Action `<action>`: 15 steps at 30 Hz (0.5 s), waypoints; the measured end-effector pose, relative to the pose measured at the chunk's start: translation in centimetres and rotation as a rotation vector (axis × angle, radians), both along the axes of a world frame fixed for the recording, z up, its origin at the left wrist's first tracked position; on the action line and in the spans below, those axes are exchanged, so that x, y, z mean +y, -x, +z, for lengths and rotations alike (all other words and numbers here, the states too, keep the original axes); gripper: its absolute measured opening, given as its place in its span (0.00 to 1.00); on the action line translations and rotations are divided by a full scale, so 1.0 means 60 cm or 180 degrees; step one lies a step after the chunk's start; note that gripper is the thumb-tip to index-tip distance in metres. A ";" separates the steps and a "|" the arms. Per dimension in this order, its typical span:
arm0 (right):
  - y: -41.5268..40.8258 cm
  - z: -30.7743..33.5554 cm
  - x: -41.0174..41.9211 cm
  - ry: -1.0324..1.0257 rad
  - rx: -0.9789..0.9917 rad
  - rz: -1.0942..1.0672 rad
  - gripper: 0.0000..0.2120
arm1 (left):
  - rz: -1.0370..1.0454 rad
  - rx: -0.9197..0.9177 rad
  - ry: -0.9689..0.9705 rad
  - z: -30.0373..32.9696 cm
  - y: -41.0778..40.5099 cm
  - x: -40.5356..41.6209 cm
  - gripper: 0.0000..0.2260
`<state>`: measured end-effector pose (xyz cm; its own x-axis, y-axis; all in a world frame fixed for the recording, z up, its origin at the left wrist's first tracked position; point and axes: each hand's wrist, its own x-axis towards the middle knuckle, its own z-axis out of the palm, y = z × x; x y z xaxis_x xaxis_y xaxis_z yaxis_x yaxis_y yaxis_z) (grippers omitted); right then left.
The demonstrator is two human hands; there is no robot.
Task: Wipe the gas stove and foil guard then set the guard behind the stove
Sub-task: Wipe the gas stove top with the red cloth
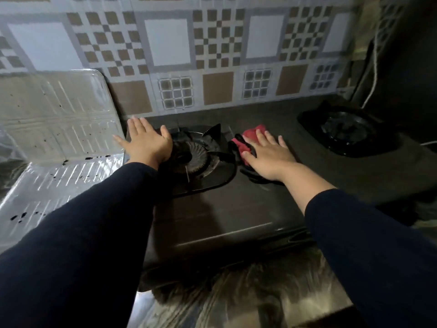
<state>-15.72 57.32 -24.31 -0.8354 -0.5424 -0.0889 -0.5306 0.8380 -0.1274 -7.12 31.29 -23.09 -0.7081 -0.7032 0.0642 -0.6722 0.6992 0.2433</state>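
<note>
Sleeved, my left hand [147, 142] lies flat and open on the stove [236, 209]; my right hand [267, 157] presses a red cloth [250, 136] flat, foil guard [59, 129] left of the stove.

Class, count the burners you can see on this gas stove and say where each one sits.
2. The left burner sits between the left hand and the right hand; the right burner is at the stove's far right, in shadow.

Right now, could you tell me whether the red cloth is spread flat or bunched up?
Bunched: the red cloth sits crumpled beneath the flat right hand.
</note>
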 end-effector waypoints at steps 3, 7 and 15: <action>-0.064 -0.002 0.029 0.0109 0.0026 -0.0142 0.26 | -0.0078 0.0164 -0.0077 0.004 -0.005 0.002 0.32; -0.152 -0.006 0.046 0.0138 0.0078 -0.0335 0.27 | -0.0387 0.0639 -0.0262 0.020 -0.026 0.002 0.29; -0.312 -0.029 -0.021 0.0669 0.0866 -0.0186 0.28 | -0.0579 0.0635 -0.0366 0.013 -0.156 -0.040 0.26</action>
<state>3.03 56.06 -26.05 -0.8432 -0.4759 0.2500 -0.5208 0.8384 -0.1609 2.25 28.90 -22.29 -0.8046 -0.5766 0.1421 -0.4693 0.7640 0.4428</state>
